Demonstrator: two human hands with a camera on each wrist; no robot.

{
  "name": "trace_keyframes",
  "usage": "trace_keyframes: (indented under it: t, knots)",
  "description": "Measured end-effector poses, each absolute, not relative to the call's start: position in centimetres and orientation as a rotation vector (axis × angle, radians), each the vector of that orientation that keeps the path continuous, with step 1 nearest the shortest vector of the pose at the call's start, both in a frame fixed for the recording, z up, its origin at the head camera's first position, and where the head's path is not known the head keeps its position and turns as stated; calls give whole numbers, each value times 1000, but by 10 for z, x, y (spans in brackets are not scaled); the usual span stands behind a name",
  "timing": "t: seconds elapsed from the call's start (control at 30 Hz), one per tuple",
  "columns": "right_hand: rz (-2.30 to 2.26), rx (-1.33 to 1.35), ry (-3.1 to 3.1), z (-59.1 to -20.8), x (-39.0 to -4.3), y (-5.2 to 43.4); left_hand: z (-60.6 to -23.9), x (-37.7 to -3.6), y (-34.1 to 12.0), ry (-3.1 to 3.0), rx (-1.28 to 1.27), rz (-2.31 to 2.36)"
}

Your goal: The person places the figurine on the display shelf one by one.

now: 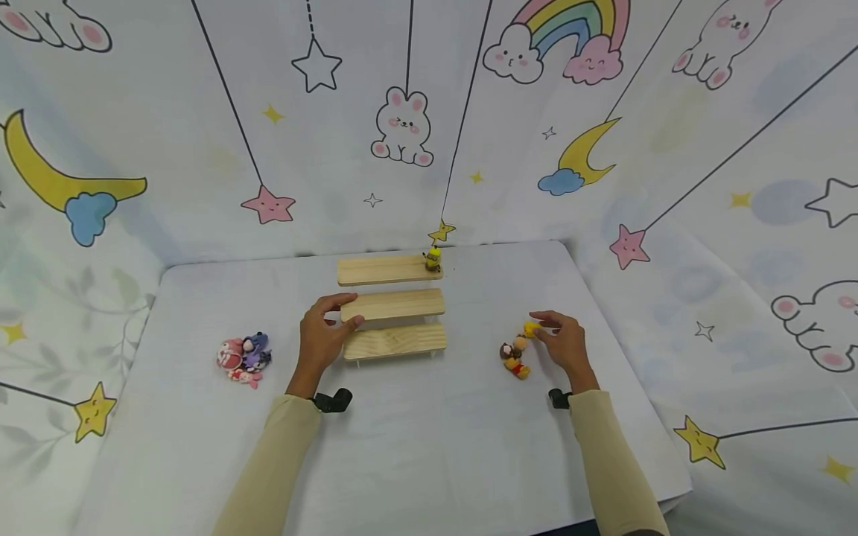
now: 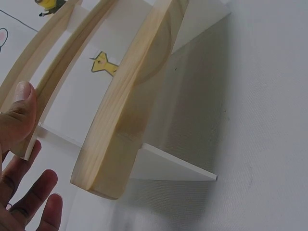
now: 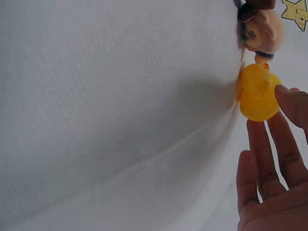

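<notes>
The right hand [image 1: 568, 344] is pinching a small yellow duck figure [image 1: 532, 328] on the right of the table [image 1: 429, 447], touching a brown-haired figure [image 1: 515, 356]; dragging could topple that neighbour. The left hand [image 1: 325, 336] is gripping the wooden step shelf's [image 1: 394, 305] middle tier, whose far yellow figure [image 1: 433, 258] could fall if jolted.

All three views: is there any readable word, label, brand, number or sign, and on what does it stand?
None: no word, number, brand or label can be read in any view.
The backdrop cloth bears only drawings: stars, moons, rabbits, a rainbow.
The wooden shelf, gripped at its end by the left hand, is plain.
The yellow toy, touched by the right hand, shows no lettering.
The small figure on the top step is too small to tell.
</notes>
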State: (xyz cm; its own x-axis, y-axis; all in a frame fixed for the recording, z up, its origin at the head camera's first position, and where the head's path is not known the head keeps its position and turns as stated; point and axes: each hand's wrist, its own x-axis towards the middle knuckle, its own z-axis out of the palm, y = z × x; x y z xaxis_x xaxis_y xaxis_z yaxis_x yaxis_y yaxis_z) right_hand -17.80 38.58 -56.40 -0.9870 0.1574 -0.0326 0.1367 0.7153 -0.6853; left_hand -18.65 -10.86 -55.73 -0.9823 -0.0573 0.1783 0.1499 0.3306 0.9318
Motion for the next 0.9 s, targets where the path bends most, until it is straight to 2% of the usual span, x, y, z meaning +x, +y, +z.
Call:
trace_keyframes:
  t: [0.9]
  knots:
    - [1152,-383,-2700,-569,-208,363,-556,-185,-109,-2415,-85,-1730]
